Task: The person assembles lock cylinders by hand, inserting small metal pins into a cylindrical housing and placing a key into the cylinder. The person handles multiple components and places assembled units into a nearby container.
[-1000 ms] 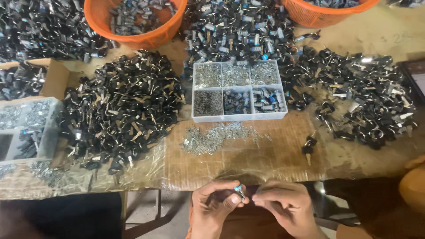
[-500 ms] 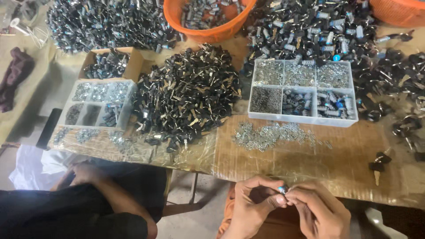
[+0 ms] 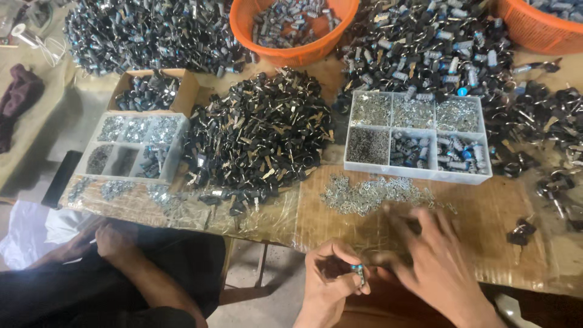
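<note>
Small silver cylindrical lock barrel with a blue band pinched upright in the clenched grip of the left hand, below the desk edge; right hand blurred, fingers spread, released, palm-down beside it.

Left hand curled in a pinching grip, right hand spread flat, fingers blurred.

Two orange baskets, two compartment trays, one cardboard box
</note>
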